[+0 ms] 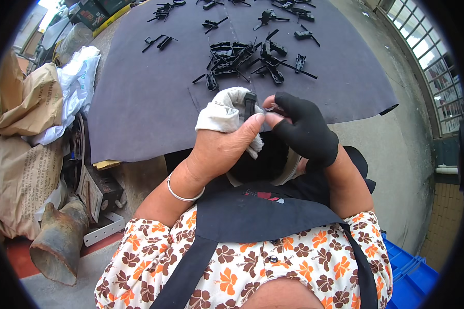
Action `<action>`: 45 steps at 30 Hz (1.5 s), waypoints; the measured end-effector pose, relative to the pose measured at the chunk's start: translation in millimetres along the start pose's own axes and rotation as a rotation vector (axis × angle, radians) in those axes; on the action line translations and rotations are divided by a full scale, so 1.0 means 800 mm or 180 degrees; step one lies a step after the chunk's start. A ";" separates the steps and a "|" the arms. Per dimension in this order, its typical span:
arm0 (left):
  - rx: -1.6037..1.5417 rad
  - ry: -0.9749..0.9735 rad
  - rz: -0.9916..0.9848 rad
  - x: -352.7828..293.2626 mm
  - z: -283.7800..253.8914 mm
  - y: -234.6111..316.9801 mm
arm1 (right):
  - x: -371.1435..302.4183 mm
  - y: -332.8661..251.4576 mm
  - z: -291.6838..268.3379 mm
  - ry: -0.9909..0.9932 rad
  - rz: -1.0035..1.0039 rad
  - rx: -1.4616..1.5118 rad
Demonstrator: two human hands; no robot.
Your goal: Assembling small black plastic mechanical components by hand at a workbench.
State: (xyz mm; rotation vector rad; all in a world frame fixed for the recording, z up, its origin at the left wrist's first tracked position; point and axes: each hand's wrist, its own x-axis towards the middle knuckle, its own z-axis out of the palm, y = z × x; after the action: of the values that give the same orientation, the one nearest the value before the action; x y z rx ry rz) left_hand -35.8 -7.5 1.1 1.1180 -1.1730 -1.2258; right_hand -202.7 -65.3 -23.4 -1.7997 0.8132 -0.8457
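My left hand (214, 149) is closed around a small black plastic part (249, 105), which stands roughly upright. A crumpled white cloth (216, 114) is wrapped about its fingers. My right hand (309, 131), in a black fingerless glove, is pinched close beside that part, its fingertips almost meeting my left thumb. Whatever lies between the right fingertips is too small to make out. Beyond the hands, a pile of black plastic parts (229, 56) with thin strips sticking out lies on the dark grey table cover (149, 103).
Below my hands sits a round container with a pale rim (293, 167) and a dark inside. Brown paper sacks (26, 175), a white plastic bag (80, 74) and a rusty pipe (59, 242) crowd the left. A blue crate (410, 275) stands at lower right, a barred window (423, 46) beyond.
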 end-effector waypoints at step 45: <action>0.2600 -0.0341 0.1754 0.006 0.006 -0.013 | -0.004 0.002 0.011 -0.0261 0.0079 0.0463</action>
State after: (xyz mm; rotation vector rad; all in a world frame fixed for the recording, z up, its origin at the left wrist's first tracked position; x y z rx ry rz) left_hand -41.2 -12.7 -8.7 1.1733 -1.9904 -0.3646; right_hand -197.2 -58.7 -28.3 -1.6817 0.7019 -0.7896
